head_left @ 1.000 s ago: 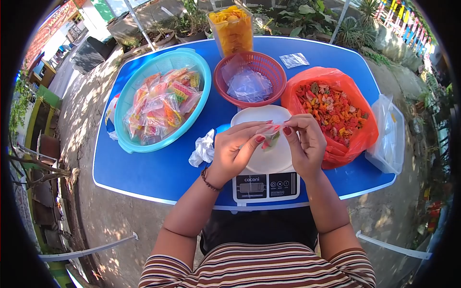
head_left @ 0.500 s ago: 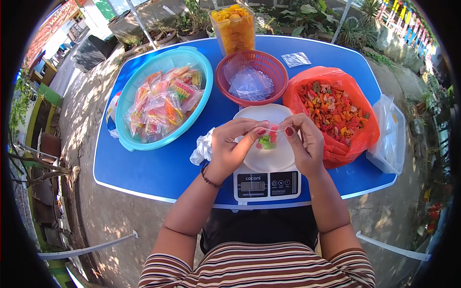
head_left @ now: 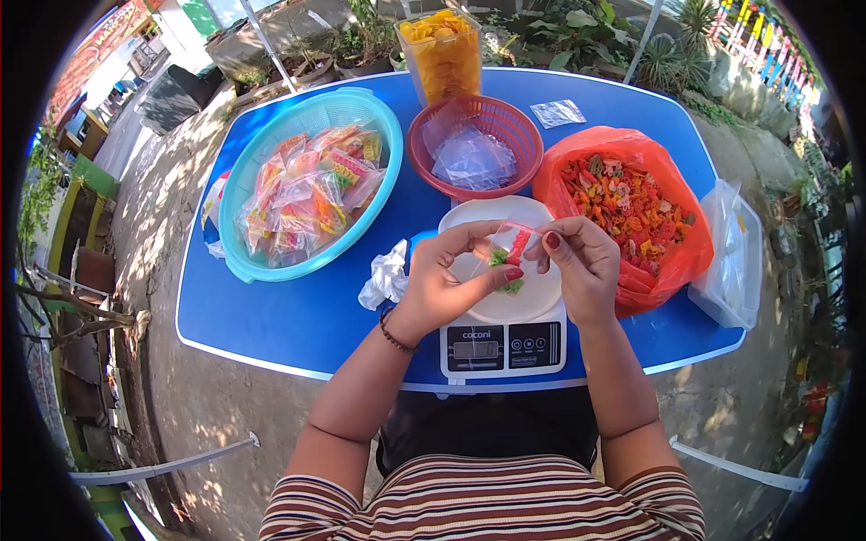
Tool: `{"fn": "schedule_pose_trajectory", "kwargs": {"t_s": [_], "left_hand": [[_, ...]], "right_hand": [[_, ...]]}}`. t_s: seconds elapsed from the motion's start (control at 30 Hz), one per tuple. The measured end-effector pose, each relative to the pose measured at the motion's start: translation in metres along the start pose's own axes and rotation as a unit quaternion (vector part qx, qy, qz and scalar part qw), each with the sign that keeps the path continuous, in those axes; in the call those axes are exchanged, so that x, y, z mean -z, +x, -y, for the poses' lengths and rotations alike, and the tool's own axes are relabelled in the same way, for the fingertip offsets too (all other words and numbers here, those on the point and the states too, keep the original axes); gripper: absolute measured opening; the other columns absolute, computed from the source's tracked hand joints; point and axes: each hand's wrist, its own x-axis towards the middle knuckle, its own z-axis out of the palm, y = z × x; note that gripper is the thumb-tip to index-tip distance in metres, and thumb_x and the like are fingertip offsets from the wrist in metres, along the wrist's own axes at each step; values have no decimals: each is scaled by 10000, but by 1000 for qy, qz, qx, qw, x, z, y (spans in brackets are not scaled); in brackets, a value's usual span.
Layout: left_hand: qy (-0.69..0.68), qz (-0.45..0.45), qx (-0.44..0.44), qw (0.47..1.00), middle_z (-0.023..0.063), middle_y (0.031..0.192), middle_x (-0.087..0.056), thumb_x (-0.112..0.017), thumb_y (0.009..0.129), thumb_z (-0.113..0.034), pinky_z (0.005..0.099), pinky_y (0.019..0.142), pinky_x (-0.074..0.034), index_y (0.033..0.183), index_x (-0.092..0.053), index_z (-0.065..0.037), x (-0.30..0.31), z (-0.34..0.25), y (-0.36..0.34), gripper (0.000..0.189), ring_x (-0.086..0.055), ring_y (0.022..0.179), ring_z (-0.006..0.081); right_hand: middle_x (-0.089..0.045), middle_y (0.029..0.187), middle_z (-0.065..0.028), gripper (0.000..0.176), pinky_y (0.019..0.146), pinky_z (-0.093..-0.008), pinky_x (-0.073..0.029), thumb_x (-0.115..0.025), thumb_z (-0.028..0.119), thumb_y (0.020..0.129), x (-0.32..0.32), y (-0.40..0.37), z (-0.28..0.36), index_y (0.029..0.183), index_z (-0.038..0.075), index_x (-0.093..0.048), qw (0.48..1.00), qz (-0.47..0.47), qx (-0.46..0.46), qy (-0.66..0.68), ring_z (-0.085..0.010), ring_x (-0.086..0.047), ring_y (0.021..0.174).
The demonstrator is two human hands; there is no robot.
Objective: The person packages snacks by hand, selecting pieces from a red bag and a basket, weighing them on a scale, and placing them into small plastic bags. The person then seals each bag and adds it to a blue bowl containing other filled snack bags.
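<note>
A small clear plastic bag (head_left: pixel 516 243) with red and green pieces inside hangs between my two hands over the scale. My left hand (head_left: pixel 453 275) grips its left side between thumb and fingers. At the bag's right edge, my right hand (head_left: pixel 582 260) pinches with thumb and forefinger. Below them is a round white plate (head_left: pixel 519 309), resting on a white digital kitchen scale (head_left: pixel 503 347) with a dark display. Some green shows under the left thumb, close over the plate.
A turquoise basket (head_left: pixel 390 185) of filled bags stands left, with crumpled white tissue (head_left: pixel 386 275) nearby. Behind the plate, a red basket (head_left: pixel 532 155) holds clear bags. A red plastic bag (head_left: pixel 672 287) of colourful pieces and a clear tub (head_left: pixel 741 302) are right; a yellow-filled container (head_left: pixel 442 63) stands behind.
The bag has turned more upright, its red and green contents showing more plainly. My right hand has shifted slightly right, and its fingers have folded in at the bag's edge.
</note>
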Motion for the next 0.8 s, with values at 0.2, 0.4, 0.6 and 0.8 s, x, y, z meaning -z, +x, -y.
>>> {"fn": "schedule_pose_trajectory", "kwargs": {"t_s": [0.2,0.4,0.6,0.8], "left_hand": [[29,12,43,999,99,1023,-749,-819,821,-64,297,845,-584,1333,-609,7,1,-2,3,558,-724,921,131],[-52,9,50,997,94,1005,-742,-811,823,-49,276,825,-597,1331,-599,20,-1,-2,2,555,-729,899,132],[-14,1,65,998,114,1017,-727,-773,839,12,291,862,-580,1352,-551,80,0,-2,3,563,-707,950,153],[-114,13,78,990,102,1034,-699,-751,835,-14,304,911,-550,1331,-558,85,-1,-10,2,542,-676,977,133]], "right_hand": [[-695,1045,-95,161,756,-250,-524,-655,44,988,-12,-1,-3,1113,-56,-637,999,11,33,-34,-100,-652,887],[-669,993,-62,145,757,-221,-516,-618,-4,988,-3,0,-6,1128,-42,-626,996,-54,-8,-75,-77,-635,866],[-649,956,-54,144,700,-213,-492,-606,15,999,-10,2,-2,1136,-30,-611,997,-48,-27,-46,-78,-612,795],[-642,1020,-56,189,793,-243,-497,-605,52,1009,-1,4,-9,1182,-21,-589,997,-36,-56,47,-94,-617,891]]}}
